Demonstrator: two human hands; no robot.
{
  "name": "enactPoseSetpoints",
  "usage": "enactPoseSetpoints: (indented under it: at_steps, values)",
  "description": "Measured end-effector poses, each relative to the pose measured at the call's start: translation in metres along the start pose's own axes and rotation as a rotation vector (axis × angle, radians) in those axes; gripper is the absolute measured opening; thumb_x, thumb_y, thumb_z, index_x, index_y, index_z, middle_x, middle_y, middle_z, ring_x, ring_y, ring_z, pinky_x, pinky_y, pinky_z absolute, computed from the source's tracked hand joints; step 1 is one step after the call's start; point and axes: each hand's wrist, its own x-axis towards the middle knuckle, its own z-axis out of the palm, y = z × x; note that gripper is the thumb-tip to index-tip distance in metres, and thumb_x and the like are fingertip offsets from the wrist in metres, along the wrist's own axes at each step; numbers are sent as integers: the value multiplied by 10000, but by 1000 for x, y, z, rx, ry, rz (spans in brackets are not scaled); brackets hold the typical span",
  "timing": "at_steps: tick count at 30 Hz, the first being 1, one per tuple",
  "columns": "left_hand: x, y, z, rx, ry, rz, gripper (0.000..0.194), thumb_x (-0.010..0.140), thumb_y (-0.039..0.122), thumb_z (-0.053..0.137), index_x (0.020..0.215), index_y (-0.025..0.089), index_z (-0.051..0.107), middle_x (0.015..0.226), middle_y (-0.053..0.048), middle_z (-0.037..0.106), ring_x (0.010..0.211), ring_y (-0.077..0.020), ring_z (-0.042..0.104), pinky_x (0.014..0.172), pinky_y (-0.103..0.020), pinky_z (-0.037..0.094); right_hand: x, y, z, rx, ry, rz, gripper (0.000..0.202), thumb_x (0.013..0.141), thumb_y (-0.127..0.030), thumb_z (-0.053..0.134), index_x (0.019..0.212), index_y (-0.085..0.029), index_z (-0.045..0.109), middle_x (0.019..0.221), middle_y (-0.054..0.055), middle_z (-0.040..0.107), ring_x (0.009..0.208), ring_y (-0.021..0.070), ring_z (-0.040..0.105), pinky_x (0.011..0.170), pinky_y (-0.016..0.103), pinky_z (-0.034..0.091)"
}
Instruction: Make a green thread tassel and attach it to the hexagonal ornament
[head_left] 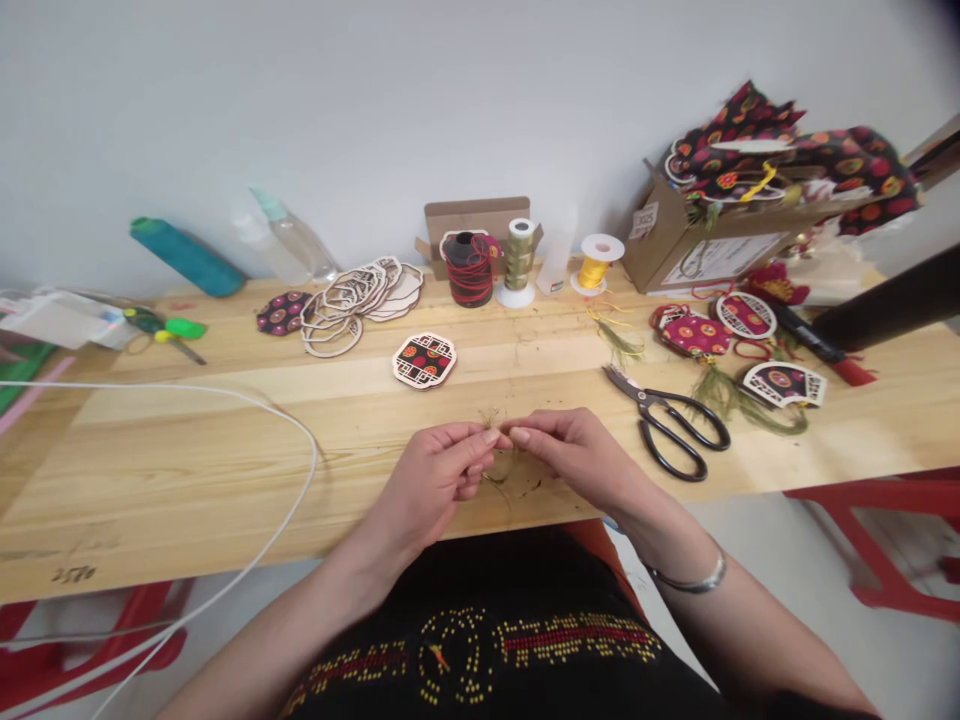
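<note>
Near the table's front edge my left hand (448, 465) pinches a thin green thread (491, 418), thumb against forefinger. Its fingertips meet those of my right hand (564, 446), which is closed in a pinch on the same thread. Loose thread ends stick up above the fingertips and some trail below onto the wood. Just beyond my hands lies an octagonal wooden-framed piece (424, 361) with patterned dark fabric. Black-handled scissors (667, 415) lie to the right of my right hand, blades pointing up and left.
Along the wall stand a red thread spool (469, 270), a green spool (520, 262), a yellow spool (596, 265) and a cardboard box (660, 235) of fabric. Wooden frames (360, 295) lie left. Finished ornaments (694, 332) lie right. A white cable (300, 420) crosses the left side.
</note>
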Motion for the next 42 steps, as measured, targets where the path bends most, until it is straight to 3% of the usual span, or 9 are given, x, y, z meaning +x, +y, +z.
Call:
enactPoseSetpoints:
  at_steps: [4,9,11,15,18,22,27,31,42]
  values:
    - [-1,3,-1,59,39,42,167,702,300,711,678,134,710,508,54,411,439,-32,271,409,-165,179,9,2,3,11,79,-45,206,814,-320,584,818,-173,728,650,-3,601,569,94,469,549,252,375]
    - [1,6,-6,71,124,66,199,676,336,740,691,139,715,505,54,416,432,-34,275,404,-166,198,8,0,-11,-364,536,-193,218,743,-313,679,580,-173,647,675,14,575,602,113,481,585,277,382]
    - [3,6,-6,72,124,69,200,677,335,739,688,137,711,505,53,417,434,-35,281,403,-164,206,7,-2,-11,-346,444,-168,224,759,-353,669,624,-174,681,684,26,606,610,120,502,584,280,392]
    - [4,5,-1,82,95,66,190,694,313,719,649,133,677,516,50,424,450,-40,296,408,-158,213,9,-1,0,-45,36,-58,202,815,-343,609,849,-198,745,751,30,692,699,138,582,660,288,447]
    - [3,5,1,101,64,73,220,704,295,701,579,132,623,513,51,412,452,-40,293,410,-159,211,11,2,7,195,-59,32,239,814,-377,605,863,-187,741,661,4,651,610,112,535,556,248,417]
    - [3,4,-1,166,49,78,229,708,274,678,542,140,594,491,54,395,432,-44,282,406,-173,204,14,4,10,407,-164,164,270,755,-398,678,858,-153,724,622,-16,603,452,40,363,400,189,253]
    - [5,-1,-3,278,46,108,166,733,238,623,593,148,636,478,57,386,439,-55,273,422,-190,190,18,-4,15,523,-28,195,206,646,-257,764,819,-153,719,657,-20,629,507,45,448,438,180,333]
    - [5,-1,-2,297,45,87,190,736,280,629,602,146,633,499,53,407,443,-57,284,421,-200,190,21,-6,17,531,16,198,110,665,-234,739,673,-142,678,563,-45,573,500,46,452,470,198,343]
    - [1,6,4,-74,14,-44,242,660,309,723,612,121,578,511,65,387,434,-17,233,398,-144,145,24,-1,17,558,37,188,233,642,-305,759,615,-134,602,529,-53,539,478,41,425,452,193,262]
